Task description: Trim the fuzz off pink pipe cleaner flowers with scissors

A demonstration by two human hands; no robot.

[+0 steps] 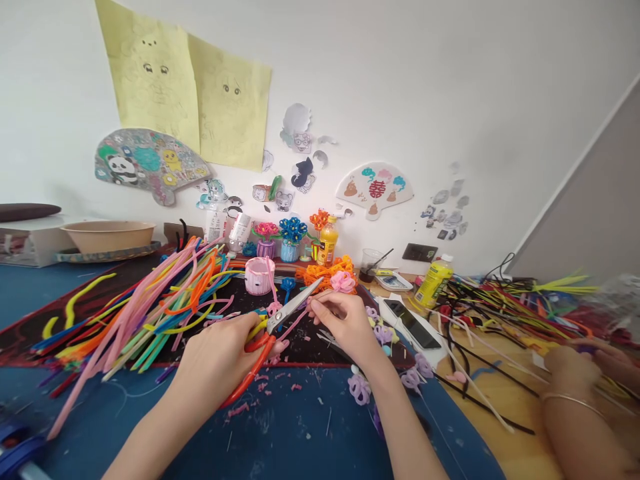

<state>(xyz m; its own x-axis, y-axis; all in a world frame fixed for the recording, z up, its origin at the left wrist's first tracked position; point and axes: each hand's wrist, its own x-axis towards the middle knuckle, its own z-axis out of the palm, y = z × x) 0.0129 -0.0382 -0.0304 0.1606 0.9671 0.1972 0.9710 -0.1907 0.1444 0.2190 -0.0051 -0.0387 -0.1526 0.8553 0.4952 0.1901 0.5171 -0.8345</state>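
Note:
My left hand [217, 357] is closed round the orange-red handles of a pair of scissors [287, 312], whose blades point up and to the right. My right hand [345, 323] pinches a thin pink pipe cleaner [297, 325] that slants down to the left, close to the blades. Just above the right fingers shows a pink pipe-cleaner flower [343, 281]; whether it joins the held piece I cannot tell. Behind the scissors stand a pink cup-shaped pot [259, 275] and a small blue flower [287, 285]. Pink fluff clippings [239, 409] lie below my hands.
Loose coloured pipe cleaners [135, 310] spread at left. Behind are an orange pipe-cleaner pile [320, 272], potted flowers [293, 230] and a yellow bottle [328, 241]. Purple flowers [359, 388], a phone [411, 323] and another yellow bottle [434, 281] lie rightward. Another person's hands [575, 370] work at far right.

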